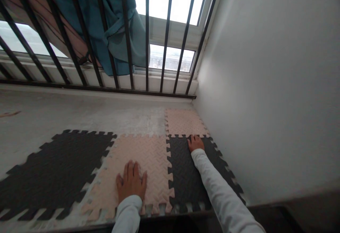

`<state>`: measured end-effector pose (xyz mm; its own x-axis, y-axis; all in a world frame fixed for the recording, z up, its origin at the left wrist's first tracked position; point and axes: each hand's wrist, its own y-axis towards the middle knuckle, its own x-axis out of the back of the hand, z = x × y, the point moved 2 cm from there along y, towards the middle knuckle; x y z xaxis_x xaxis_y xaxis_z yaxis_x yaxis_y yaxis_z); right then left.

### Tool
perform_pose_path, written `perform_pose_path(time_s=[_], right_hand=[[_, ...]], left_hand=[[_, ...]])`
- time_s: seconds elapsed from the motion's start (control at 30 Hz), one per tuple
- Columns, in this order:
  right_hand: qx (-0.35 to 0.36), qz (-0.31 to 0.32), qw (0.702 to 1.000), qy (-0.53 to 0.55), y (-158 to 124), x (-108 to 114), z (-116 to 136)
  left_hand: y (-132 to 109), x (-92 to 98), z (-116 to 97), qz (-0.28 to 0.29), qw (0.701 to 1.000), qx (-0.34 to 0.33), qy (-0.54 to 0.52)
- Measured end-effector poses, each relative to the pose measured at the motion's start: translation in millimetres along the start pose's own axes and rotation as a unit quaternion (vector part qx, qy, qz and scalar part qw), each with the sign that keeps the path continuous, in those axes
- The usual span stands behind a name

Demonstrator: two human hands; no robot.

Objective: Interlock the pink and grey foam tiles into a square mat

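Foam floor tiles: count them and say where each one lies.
4. A black tile at far left; a peach tile beside it, under the left hand; a black tile under the right hand, by the wall; a peach tile beyond it. Others may be hidden.

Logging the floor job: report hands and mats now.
Left hand flat on pink foam tile. Right hand on black foam tile. White wall alongside.

the black foam floor tile point(53, 172) is cut off by the left edge
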<state>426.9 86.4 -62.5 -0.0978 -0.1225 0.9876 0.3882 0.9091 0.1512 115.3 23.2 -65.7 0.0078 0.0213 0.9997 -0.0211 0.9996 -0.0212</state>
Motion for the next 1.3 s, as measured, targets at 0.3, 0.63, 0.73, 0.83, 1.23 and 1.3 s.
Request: perform_pose_path(time_s=[0.3, 0.63, 0.73, 0.83, 1.23, 1.3], right_hand=[[0.004, 0.128, 0.992, 0.011, 2, 5, -12], [-0.007, 0.110, 0.993, -0.030, 9, 2, -35], [0.005, 0.148, 0.988, -0.050, 13, 8, -33], [0.012, 0.181, 0.982, -0.047, 18, 16, -23], [0.078, -0.022, 0.996, 0.049, 19, 42, 79], [0.090, 0.052, 0.994, 0.034, 7, 23, 89]], left_hand=[[-1, 0.8, 0, -0.011, 1.000, -0.007, 0.003], [-3, 5.2, -2, -0.029, 0.999, -0.007, -0.027], [-1, 1.5, -1, -0.023, 0.999, -0.003, -0.032], [-2, 2.6, -1, -0.027, 0.999, -0.005, -0.037], [-2, 3.7, 0, -0.035, 0.997, -0.005, -0.072], [-1, 1.3, 0, -0.042, 0.996, -0.005, -0.076]])
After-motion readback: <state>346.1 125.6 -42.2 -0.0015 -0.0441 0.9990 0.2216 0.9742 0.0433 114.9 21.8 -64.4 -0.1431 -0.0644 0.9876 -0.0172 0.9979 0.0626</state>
